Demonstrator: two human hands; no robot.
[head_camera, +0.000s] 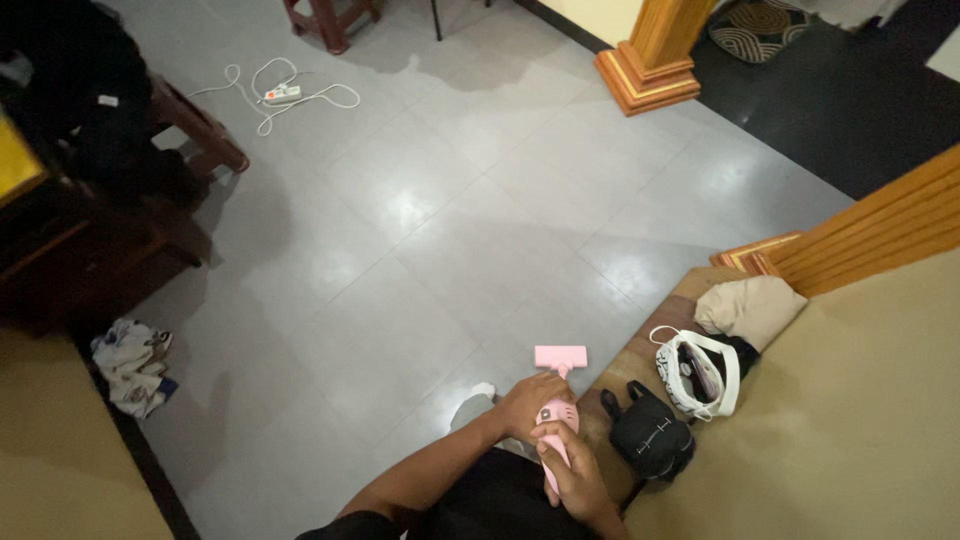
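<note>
**Both hands on the pink handheld vacuum, nozzle out over the tiles**

We take the pink handheld vacuum (556, 405) as our landmark. Our right hand (575, 478) is wrapped closed around its rear handle, the part nearest our body, which seems to carry the weight. Our left hand (532, 398) closes over the top of the body just ahead of that, fingers curled down, as if steadying it or reaching a control; we cannot see which. The flat wide nozzle (560, 356) sticks out past both hands, held above the grey tiled floor (440, 230).

Both forearms come up from the bottom edge and meet at the vacuum, the left one bare and angled in from the left.

Just right of the vacuum sits a black pouch (648, 432); beyond it a white bag (697, 372) and a beige bundle (748, 305). Far ahead-left lies a white power strip (282, 94).
</note>
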